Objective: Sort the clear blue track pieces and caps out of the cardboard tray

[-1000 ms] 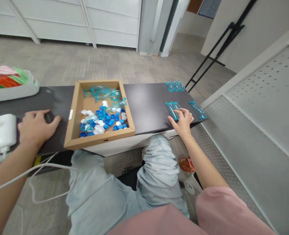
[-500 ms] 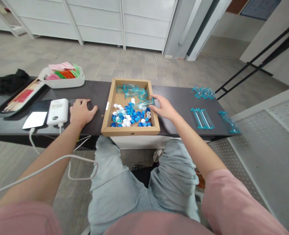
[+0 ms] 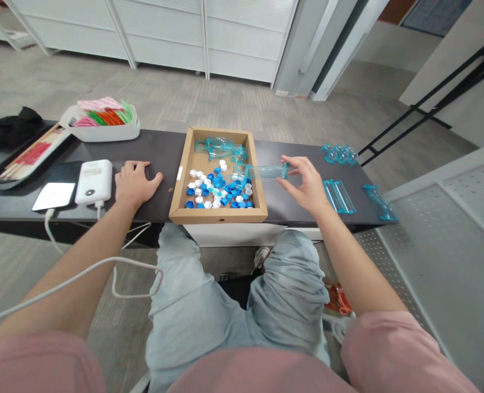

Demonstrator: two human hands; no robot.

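Note:
My right hand [image 3: 305, 183] pinches one end of a clear teal plastic tube piece [image 3: 266, 172], which stretches left over the right wall of a cardboard box [image 3: 219, 219]. Inside that box, white and blue hexagonal pieces [image 3: 225, 194] are scattered across the near half, and more teal tube pieces [image 3: 219, 148] lie at the far end. My left hand [image 3: 134, 183] rests on the dark table with fingers apart, holding nothing, left of the box. Right of my right hand are straight teal pieces [image 3: 339, 196], curly teal pieces [image 3: 339, 154] and a curved teal piece [image 3: 379, 202].
A white power bank [image 3: 94, 181] with a cable [image 3: 102, 265] sits left of my left hand, beside a phone-like device [image 3: 57, 196]. Farther back stand a white basket [image 3: 111, 132] of colourful sticks, a black tray [image 3: 21, 177] and black cloth [image 3: 10, 128].
My right hand has moved right, away from the box's edge, drawing the teal tube piece partly out over the wall. My left hand stays on the table.

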